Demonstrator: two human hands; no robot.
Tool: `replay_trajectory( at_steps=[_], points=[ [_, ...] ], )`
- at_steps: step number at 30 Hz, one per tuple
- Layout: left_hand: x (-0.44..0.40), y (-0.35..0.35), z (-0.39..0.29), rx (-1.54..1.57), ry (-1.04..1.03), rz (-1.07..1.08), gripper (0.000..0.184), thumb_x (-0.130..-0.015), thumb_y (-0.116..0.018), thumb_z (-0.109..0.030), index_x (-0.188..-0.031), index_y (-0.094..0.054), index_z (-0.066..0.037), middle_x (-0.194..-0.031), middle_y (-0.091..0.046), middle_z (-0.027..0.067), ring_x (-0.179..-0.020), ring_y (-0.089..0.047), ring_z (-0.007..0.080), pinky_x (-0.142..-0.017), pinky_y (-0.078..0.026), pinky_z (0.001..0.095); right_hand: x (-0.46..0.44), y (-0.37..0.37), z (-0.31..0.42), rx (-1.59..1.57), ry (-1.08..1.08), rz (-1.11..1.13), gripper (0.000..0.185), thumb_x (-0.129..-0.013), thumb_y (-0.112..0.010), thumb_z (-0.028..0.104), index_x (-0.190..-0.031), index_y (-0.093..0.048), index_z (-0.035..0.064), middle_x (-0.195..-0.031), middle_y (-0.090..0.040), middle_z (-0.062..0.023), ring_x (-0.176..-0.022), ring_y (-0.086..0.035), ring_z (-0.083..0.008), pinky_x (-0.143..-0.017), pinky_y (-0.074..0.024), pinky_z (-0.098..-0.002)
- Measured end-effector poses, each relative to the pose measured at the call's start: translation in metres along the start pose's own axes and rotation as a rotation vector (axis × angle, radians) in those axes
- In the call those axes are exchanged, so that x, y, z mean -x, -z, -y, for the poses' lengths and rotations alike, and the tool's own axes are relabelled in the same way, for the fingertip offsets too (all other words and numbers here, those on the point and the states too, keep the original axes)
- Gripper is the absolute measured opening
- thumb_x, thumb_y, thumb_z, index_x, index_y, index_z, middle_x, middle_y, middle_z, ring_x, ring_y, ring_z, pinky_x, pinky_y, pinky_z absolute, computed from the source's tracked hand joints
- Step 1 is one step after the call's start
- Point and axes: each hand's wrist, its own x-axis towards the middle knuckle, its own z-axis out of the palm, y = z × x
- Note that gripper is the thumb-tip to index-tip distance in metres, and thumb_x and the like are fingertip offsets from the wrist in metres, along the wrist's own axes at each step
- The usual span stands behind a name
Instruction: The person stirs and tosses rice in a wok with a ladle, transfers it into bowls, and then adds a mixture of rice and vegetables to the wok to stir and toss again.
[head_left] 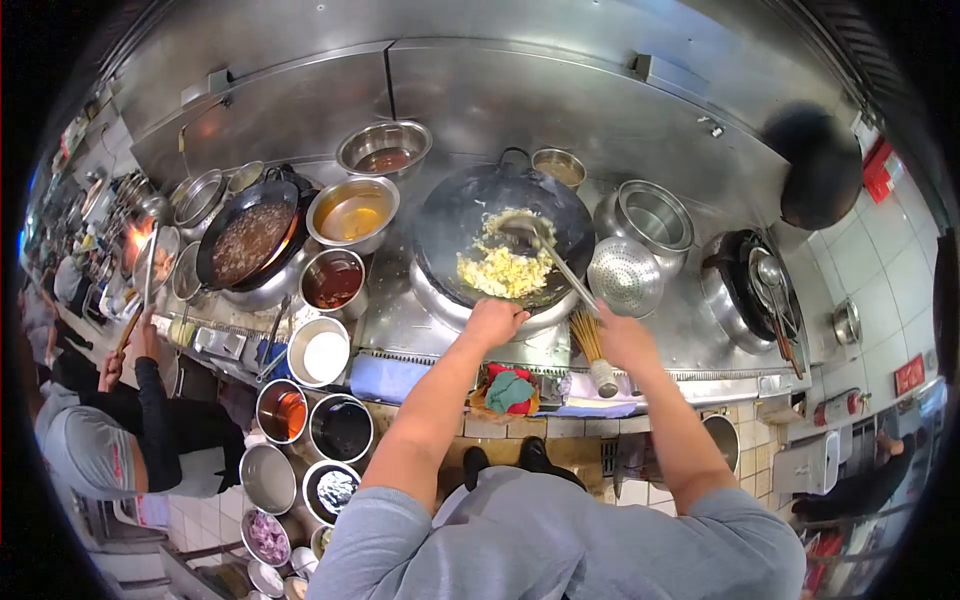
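A large black wok (440,240) sits on the burner in front of me, with yellow and white scrambled egg (508,272) in it. My left hand (494,323) is closed at the wok's near edge; the part it grips is hidden under the fingers. Wrapped round the long handle of a metal ladle (565,268) is my right hand (625,338). The ladle's bowl rests inside the wok, on the far side of the egg. Just beside my right hand lies a bamboo wok brush (590,345).
A perforated strainer (625,277) leans near a metal pot (655,217) on the right. Bowls of yellow liquid (352,212) and red sauce (332,280) stand left. Another wok (247,240) has flames beside it. Cloths (510,390) lie at the counter edge. A co-worker (100,445) stands left.
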Motion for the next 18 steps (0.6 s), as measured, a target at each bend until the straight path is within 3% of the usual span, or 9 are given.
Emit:
replay_trajectory(
  at_steps=[1,3,5,7,8,11,14,17,18],
  points=[
    [0.0,0.0,0.002,0.105,-0.069,-0.071,0.031,-0.089,-0.052,-0.036,-0.083,-0.07,-0.012,-0.073,-0.065,0.0152,-0.071,-0.061,0.0363,-0.07,-0.046,0.0465,-0.014,-0.024,0.01,-0.011,-0.013,-0.002,0.055,-0.089,-0.05,0.019,-0.141,-0.033,0.017,-0.085,-0.063,-0.0241,-0.079,-0.062,-0.0392,-0.073,-0.047,-0.0498],
    [0.005,-0.003,-0.004,0.2,-0.046,-0.092,0.031,-0.088,-0.053,-0.033,-0.078,-0.068,-0.008,-0.073,-0.063,0.0168,-0.072,-0.06,0.0381,-0.066,-0.047,0.0473,-0.056,-0.082,0.025,-0.124,-0.01,-0.022,0.057,-0.088,-0.046,0.014,-0.142,-0.03,0.0153,-0.089,-0.063,-0.0243,-0.083,-0.062,-0.0403,-0.071,-0.0475,-0.0507],
    [0.014,-0.01,-0.009,0.149,-0.106,-0.377,0.029,-0.087,-0.056,-0.032,-0.077,-0.067,-0.007,-0.071,-0.063,0.0148,-0.071,-0.06,0.036,-0.066,-0.047,0.046,-0.027,-0.074,0.026,-0.172,0.098,0.005,0.059,-0.088,-0.048,0.013,-0.143,-0.028,0.0146,-0.09,-0.063,-0.0247,-0.084,-0.061,-0.0404,-0.072,-0.0474,-0.0499],
    [0.015,0.002,-0.012,0.108,-0.123,-0.371,0.026,-0.087,-0.057,-0.03,-0.078,-0.067,-0.008,-0.07,-0.063,0.0137,-0.07,-0.06,0.0353,-0.065,-0.048,0.045,0.018,-0.06,0.001,-0.323,0.244,0.032,0.061,-0.087,-0.05,0.013,-0.143,-0.027,0.0127,-0.092,-0.063,-0.0247,-0.086,-0.061,-0.0401,-0.075,-0.0474,-0.0475],
    [0.008,-0.002,-0.006,0.129,-0.189,-0.377,0.026,-0.087,-0.057,-0.03,-0.078,-0.067,-0.008,-0.07,-0.063,0.0137,-0.07,-0.06,0.0352,-0.065,-0.048,0.0449,0.033,-0.045,-0.019,-0.424,0.301,0.021,0.061,-0.087,-0.052,0.012,-0.143,-0.027,0.0116,-0.094,-0.063,-0.0243,-0.087,-0.061,-0.0397,-0.076,-0.0475,-0.046],
    [-0.005,-0.021,0.002,0.147,-0.235,-0.233,0.027,-0.089,-0.054,-0.031,-0.08,-0.068,-0.01,-0.071,-0.063,0.0148,-0.07,-0.06,0.0362,-0.065,-0.048,0.0455,0.097,0.005,-0.019,-0.486,0.114,0.053,0.056,-0.086,-0.055,0.014,-0.138,-0.037,0.0123,-0.097,-0.064,-0.0203,-0.09,-0.062,-0.037,-0.078,-0.0482,-0.0422],
    [0.015,-0.014,-0.026,0.177,0.022,-0.081,0.03,-0.09,-0.051,-0.036,-0.09,-0.071,-0.014,-0.076,-0.064,0.0173,-0.073,-0.062,0.0381,-0.069,-0.049,0.0466,0.158,0.079,-0.037,-0.309,0.084,0.114,0.053,-0.083,-0.058,0.013,-0.134,-0.044,0.0148,-0.094,-0.066,-0.017,-0.086,-0.063,-0.0356,-0.076,-0.0494,-0.0412],
    [0.08,0.05,-0.085,0.165,-0.117,-0.007,0.028,-0.088,-0.054,-0.035,-0.087,-0.071,-0.013,-0.072,-0.066,0.0134,-0.067,-0.064,0.0343,-0.065,-0.052,0.0448,0.215,0.175,-0.053,-0.165,0.121,0.212,0.059,-0.077,-0.061,0.012,-0.134,-0.046,0.0213,-0.083,-0.066,-0.0105,-0.073,-0.063,-0.0325,-0.069,-0.0502,-0.04],
    [0.095,0.075,-0.1,0.166,-0.233,-0.114,0.025,-0.088,-0.056,-0.032,-0.082,-0.069,-0.011,-0.067,-0.064,0.0118,-0.062,-0.063,0.0319,-0.059,-0.051,0.043,0.214,0.186,-0.048,-0.162,0.134,0.215,0.059,-0.077,-0.061,0.012,-0.134,-0.046,0.0213,-0.083,-0.066,-0.0105,-0.073,-0.063,-0.0325,-0.069,-0.0502,-0.04]
  ],
)
